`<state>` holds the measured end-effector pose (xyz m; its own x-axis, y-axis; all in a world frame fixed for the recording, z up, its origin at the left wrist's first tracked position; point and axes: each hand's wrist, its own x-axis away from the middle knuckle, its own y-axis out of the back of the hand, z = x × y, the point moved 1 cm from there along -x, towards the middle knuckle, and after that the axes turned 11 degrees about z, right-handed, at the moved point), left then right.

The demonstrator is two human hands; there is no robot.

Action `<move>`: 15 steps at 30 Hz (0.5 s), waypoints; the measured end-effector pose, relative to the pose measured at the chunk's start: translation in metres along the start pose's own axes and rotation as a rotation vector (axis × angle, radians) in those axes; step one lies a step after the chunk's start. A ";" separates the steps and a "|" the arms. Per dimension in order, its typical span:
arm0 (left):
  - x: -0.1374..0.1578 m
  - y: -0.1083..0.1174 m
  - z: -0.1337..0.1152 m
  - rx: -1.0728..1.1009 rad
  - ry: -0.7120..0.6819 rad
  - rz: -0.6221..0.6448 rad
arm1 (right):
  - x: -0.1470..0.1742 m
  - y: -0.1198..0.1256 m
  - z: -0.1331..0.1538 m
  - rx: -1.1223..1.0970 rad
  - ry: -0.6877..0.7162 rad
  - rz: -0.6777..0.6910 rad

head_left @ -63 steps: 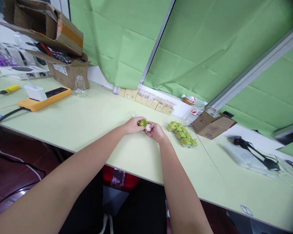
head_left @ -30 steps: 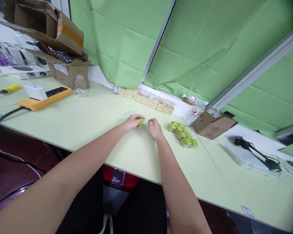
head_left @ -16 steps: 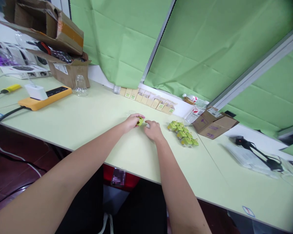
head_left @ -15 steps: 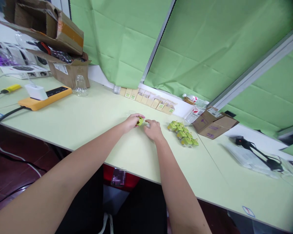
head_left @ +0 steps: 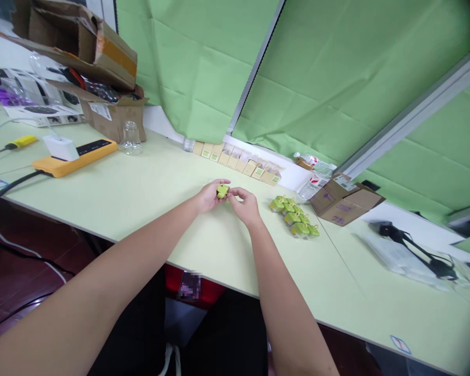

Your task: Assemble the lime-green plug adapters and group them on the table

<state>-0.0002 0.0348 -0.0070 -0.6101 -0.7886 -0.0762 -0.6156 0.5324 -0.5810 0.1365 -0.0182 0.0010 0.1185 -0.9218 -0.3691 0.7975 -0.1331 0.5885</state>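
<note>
My left hand (head_left: 209, 197) is closed around a small lime-green piece with a notched, cross-like top (head_left: 222, 191), held just above the table. My right hand (head_left: 245, 205) meets its right side, thumb and index finger pinched at the edge. What those fingertips hold is too small to make out. To the right of my hands stands a cluster of small green-topped boxes (head_left: 292, 211) with clear lower parts and pale loops on top. They look much like the piece in my left hand.
A row of small tan cartons (head_left: 235, 158) lines the wall. At left are an orange power strip (head_left: 76, 161), a clear jar (head_left: 131, 140), a yellow screwdriver (head_left: 21, 141) and cardboard boxes (head_left: 113, 119). Plastic bottles (head_left: 313, 183), a carton (head_left: 342, 201) and a black strap (head_left: 419, 250) lie right.
My left hand has turned the green piece so its notched top faces me. My right fingers have moved left, from a small gap away to its edge.
</note>
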 end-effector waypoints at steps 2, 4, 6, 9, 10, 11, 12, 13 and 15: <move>-0.001 0.000 0.001 -0.001 0.003 0.004 | -0.001 -0.001 -0.001 -0.034 0.007 0.007; -0.002 0.001 0.002 -0.005 0.012 -0.002 | -0.002 -0.002 -0.001 -0.070 0.012 0.005; -0.003 0.002 0.004 -0.006 0.019 -0.020 | -0.003 -0.003 -0.001 -0.091 0.008 -0.009; -0.006 0.004 0.006 -0.021 -0.004 -0.100 | -0.004 -0.001 -0.002 -0.073 -0.005 -0.056; -0.007 0.005 0.006 -0.028 -0.013 -0.134 | -0.004 0.000 -0.002 -0.058 -0.009 -0.078; -0.007 0.005 0.006 -0.033 -0.018 -0.162 | -0.005 0.001 -0.003 -0.043 -0.013 -0.100; -0.008 0.005 0.006 -0.034 -0.018 -0.181 | -0.005 0.002 -0.004 -0.033 -0.018 -0.120; -0.008 0.005 0.006 -0.036 -0.014 -0.188 | -0.005 0.002 -0.005 -0.032 -0.023 -0.135; -0.007 0.005 0.005 -0.047 -0.001 -0.168 | -0.005 0.003 -0.006 -0.067 -0.028 -0.144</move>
<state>0.0040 0.0414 -0.0135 -0.4967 -0.8677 0.0181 -0.7311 0.4071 -0.5475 0.1421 -0.0119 0.0004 -0.0155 -0.9047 -0.4257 0.8430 -0.2407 0.4810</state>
